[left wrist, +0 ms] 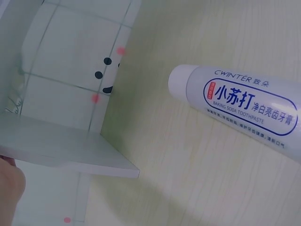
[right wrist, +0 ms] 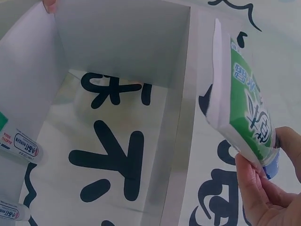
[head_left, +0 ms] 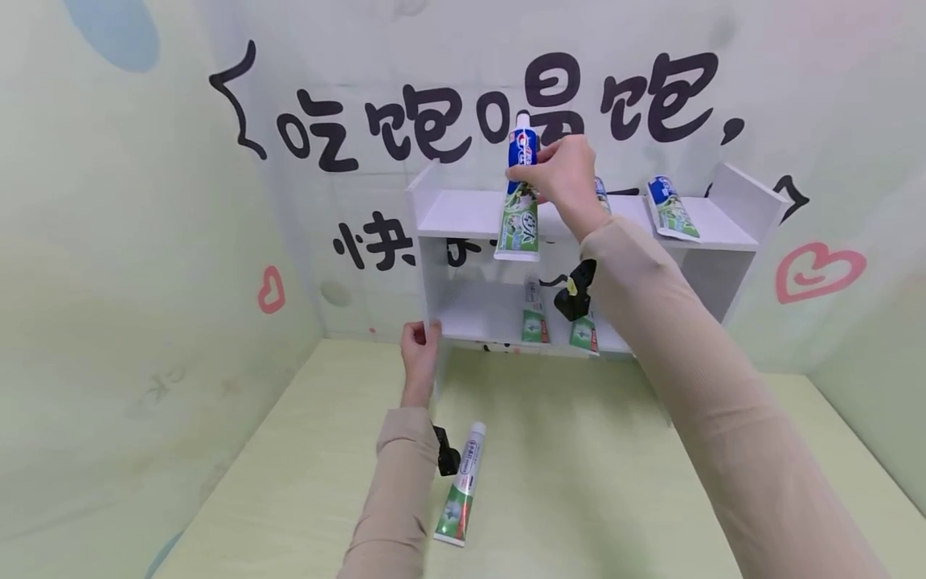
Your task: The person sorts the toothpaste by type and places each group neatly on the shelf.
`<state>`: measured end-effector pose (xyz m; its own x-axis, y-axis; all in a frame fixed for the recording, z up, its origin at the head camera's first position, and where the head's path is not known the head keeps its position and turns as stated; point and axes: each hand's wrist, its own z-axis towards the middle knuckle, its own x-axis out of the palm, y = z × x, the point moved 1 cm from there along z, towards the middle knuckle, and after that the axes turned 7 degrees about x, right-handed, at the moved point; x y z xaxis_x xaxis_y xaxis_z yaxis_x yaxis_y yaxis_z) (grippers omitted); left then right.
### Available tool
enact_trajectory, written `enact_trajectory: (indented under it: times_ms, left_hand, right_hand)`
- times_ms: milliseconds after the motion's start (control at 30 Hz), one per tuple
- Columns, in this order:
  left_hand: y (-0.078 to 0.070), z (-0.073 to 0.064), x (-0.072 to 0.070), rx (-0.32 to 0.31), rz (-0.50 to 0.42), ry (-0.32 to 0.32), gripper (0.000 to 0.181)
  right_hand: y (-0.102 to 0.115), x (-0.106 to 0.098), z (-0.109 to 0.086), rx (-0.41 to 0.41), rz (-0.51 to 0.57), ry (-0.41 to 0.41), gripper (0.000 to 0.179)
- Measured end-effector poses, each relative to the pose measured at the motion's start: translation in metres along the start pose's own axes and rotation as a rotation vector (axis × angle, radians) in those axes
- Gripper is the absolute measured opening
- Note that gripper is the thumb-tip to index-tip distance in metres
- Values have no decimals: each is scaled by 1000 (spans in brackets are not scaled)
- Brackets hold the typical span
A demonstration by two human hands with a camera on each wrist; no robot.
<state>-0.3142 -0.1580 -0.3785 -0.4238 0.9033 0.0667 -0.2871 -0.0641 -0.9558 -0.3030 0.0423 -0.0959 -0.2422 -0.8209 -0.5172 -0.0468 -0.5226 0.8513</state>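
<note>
My right hand (head_left: 567, 173) pinches a blue and green toothpaste tube (head_left: 521, 221) by its middle. The tube is held cap up, in front of the left part of the white shelf's top board (head_left: 463, 211). In the right wrist view, thumb and fingers grip the tube (right wrist: 251, 103) from both sides. Lower down, my left hand (head_left: 418, 358) holds the left side panel of the white shelf (head_left: 427, 277), by the lower board. Below it, a white and green toothpaste tube (head_left: 463, 486) lies on the table; its printed label shows in the left wrist view.
Another blue and green tube (head_left: 671, 209) lies at the right of the top board, and one more (head_left: 602, 195) is partly hidden behind my right hand. Two white and green tubes (head_left: 535, 314) lie on the lower board. A printed wall (head_left: 347, 64) stands behind the shelf.
</note>
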Motion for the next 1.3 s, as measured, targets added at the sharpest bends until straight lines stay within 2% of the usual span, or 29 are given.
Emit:
enact_trajectory:
  times_ms: [233,367,533,700,767,933,1000,1300]
  left_hand:
    - [2,-2,2,1,-9,3,23]
    - [4,-6,4,-3,-6,15,23]
    - [4,-13,6,-17,5,31,23]
    - [5,-16,7,-15,3,36,23]
    - [-1,-19,6,-18,-3,50,23]
    - [-1,-20,5,-11,-4,45,24]
    - [7,-16,7,-2,1,28,24]
    - [-1,-6,-4,46,17,6,25]
  right_hand:
    - [0,7,16,48,-54,-11,51]
    - [-4,9,23,88,-61,-7,57]
    - [-11,10,29,117,-117,-6,64]
    - [-17,11,31,122,-173,5,63]
    - [-19,12,31,122,-195,5,60]
    - [-20,16,31,136,-218,5,54]
    - [-19,17,31,131,-223,6,53]
    - [-3,23,26,81,-304,89,50]
